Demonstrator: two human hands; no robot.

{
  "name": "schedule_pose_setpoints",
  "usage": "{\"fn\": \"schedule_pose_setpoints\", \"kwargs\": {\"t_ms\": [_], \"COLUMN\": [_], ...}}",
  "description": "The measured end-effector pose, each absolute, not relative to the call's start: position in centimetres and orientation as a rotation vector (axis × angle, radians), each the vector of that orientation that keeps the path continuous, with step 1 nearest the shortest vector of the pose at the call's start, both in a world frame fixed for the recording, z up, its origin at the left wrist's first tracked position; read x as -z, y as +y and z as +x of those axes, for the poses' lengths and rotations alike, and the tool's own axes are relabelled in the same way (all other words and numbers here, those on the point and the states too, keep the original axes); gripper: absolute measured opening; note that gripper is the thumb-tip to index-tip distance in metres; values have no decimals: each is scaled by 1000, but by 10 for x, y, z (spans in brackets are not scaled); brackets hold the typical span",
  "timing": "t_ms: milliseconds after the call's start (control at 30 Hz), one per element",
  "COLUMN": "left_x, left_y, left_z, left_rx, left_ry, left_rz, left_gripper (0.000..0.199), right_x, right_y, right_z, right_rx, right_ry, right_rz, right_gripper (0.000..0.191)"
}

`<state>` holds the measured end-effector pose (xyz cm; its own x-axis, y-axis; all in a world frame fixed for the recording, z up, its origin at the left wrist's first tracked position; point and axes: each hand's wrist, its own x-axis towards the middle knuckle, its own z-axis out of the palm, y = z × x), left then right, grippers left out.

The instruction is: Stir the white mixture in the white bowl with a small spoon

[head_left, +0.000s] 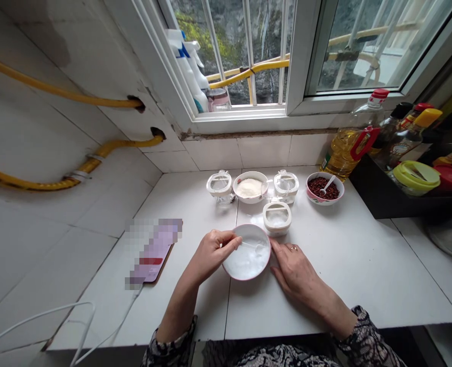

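My left hand pinches the handle of a small clear spoon between thumb and fingers. The spoon's end lies in a white bowl with a pink rim, which holds a white granular substance. At the bowl's right side, my right hand rests with fingers stretched out; its fingertips touch the rim and the thumb is spread apart. Just behind the bowl stands a small clear jar with a white-framed lid.
Behind are two similar jars, left and right, around a bowl of whitish grains. A bowl of dark red beans contains a white spoon. An oil bottle stands back right, beside a black rack. A phone with a cable lies left.
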<state>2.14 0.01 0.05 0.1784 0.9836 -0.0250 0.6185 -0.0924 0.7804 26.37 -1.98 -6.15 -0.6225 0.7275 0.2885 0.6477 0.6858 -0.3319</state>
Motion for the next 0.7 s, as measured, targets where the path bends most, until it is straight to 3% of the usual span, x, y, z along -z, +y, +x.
{"fn": "schedule_pose_setpoints", "kwargs": {"t_ms": [700], "left_x": [0], "left_y": [3], "left_z": [20], "left_rx": [-812], "left_ry": [1536], "left_rz": [1644], "left_gripper": [41], "right_x": [62], "right_y": [-20], "right_z": [264], "right_rx": [-290], "right_ry": [-2507], "right_rz": [-1082], "right_gripper": [73]}}
